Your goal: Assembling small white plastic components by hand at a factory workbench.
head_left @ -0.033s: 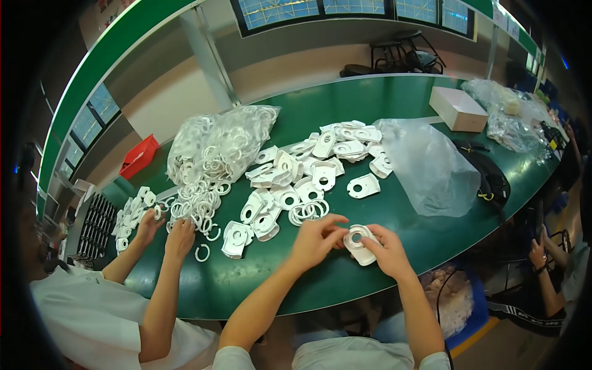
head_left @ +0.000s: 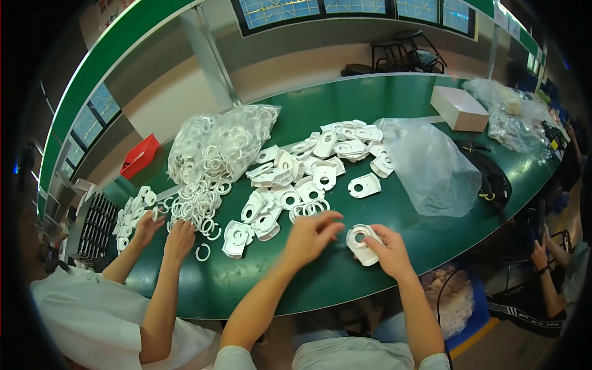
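A white plastic housing with a round hole (head_left: 362, 248) is gripped in my right hand (head_left: 393, 251), thumb on top, above the near edge of the green table. My left hand (head_left: 311, 237) is off to its left, thumb and fingers apart, with nothing visible between them. Just beyond that hand lies a small group of white rings (head_left: 300, 213), partly hidden by it. Farther off, a heap of similar white housings (head_left: 324, 175) spreads across the table, and one single housing (head_left: 364, 185) lies apart to its right.
At left a co-worker's hands (head_left: 179, 239) work at a pile of loose white rings (head_left: 196, 203). Behind it stands a clear bag of rings (head_left: 222, 145). An empty-looking plastic bag (head_left: 428, 169), a black pouch (head_left: 490, 179) and a white box (head_left: 459, 108) occupy the right side.
My left hand has moved away from the housing, to the left and slightly farther off, its fingers spreading. The right hand keeps its hold on the housing, nearly still.
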The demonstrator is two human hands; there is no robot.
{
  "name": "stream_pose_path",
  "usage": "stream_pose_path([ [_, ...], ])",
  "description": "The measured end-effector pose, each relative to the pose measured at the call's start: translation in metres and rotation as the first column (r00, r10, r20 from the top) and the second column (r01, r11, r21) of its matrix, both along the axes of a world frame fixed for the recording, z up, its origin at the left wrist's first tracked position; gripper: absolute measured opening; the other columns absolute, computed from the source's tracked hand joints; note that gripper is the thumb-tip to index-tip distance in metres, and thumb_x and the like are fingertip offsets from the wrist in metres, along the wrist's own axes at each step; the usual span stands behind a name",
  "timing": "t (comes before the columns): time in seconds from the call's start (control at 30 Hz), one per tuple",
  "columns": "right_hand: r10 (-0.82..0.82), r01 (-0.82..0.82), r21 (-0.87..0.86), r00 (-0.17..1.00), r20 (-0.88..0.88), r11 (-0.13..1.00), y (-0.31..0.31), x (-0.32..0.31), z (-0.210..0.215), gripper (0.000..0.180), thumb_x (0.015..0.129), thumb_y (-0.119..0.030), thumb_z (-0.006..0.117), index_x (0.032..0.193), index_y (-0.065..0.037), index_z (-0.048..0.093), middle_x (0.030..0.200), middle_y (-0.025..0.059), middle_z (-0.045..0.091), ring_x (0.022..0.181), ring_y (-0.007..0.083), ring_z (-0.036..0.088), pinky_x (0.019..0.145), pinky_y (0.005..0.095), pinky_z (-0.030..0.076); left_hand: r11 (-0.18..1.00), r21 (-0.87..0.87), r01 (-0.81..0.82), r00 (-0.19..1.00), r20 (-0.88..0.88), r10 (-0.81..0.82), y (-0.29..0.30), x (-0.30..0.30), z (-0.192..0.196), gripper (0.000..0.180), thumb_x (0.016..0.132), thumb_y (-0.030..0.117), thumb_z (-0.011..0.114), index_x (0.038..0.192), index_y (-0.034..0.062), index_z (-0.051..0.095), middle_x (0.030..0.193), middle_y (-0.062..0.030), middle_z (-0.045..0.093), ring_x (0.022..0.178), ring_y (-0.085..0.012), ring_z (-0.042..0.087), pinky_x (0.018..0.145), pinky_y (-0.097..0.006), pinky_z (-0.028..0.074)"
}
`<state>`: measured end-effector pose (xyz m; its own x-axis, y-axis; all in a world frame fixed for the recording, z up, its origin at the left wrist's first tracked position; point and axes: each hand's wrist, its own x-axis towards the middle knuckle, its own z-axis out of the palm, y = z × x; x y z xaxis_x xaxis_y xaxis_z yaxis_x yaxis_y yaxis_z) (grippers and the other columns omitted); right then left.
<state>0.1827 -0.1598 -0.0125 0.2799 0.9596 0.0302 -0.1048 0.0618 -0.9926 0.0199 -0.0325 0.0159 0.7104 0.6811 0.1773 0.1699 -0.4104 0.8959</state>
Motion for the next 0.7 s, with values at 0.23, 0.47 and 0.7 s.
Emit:
stream_pose_path([
  [0.23, -0.052, 0.051, -0.008, 0.993, -0.108, 0.999, 0.001, 0.0, -0.006, 0.019, 0.09, -0.007, 0.051, 0.106, 0.004, 0.056, 0.087, 0.0102, 0.066, 0.071, 0.0162, 0.066, 0.063, 0.0247, 0.051, 0.792, 0.607, -0.07, 0.942, -0.22, 0.252, 0.045, -0.039, 0.012, 0.013, 0.072, 0.008, 0.071, 0.084, 0.0049, 0.069, 0.081, -0.0079, 0.061, 0.078, -0.026, 0.058, 0.068, -0.035, 0.047],
  [0.47, -0.095, 0.097, 0.05, 0.995, -0.035, 0.994, 0.001, 0.0, -0.017, 0.021, 0.09, -0.006, 0.05, 0.108, 0.004, 0.055, 0.09, 0.0104, 0.066, 0.073, 0.0169, 0.066, 0.064, 0.0248, 0.052, 0.904, 0.423, -0.063, 0.948, -0.258, 0.187, 0.064, -0.044, 0.004, 0.014, 0.075, 0.009, 0.07, 0.087, 0.003, 0.066, 0.083, -0.0081, 0.057, 0.074, -0.0223, 0.054, 0.066, -0.033, 0.044],
  [0.7, -0.129, 0.127, 0.04, 0.991, 0.045, 0.991, -0.003, -0.006, -0.008, 0.018, 0.089, -0.006, 0.053, 0.104, 0.003, 0.057, 0.091, 0.0064, 0.066, 0.079, 0.0102, 0.062, 0.07, 0.0219, 0.048, 0.87, 0.494, -0.014, 0.95, -0.266, 0.166, 0.055, -0.038, -0.005, 0.015, 0.074, 0.012, 0.072, 0.084, 0.0016, 0.066, 0.08, -0.0088, 0.057, 0.07, -0.0216, 0.054, 0.063, -0.031, 0.044],
])
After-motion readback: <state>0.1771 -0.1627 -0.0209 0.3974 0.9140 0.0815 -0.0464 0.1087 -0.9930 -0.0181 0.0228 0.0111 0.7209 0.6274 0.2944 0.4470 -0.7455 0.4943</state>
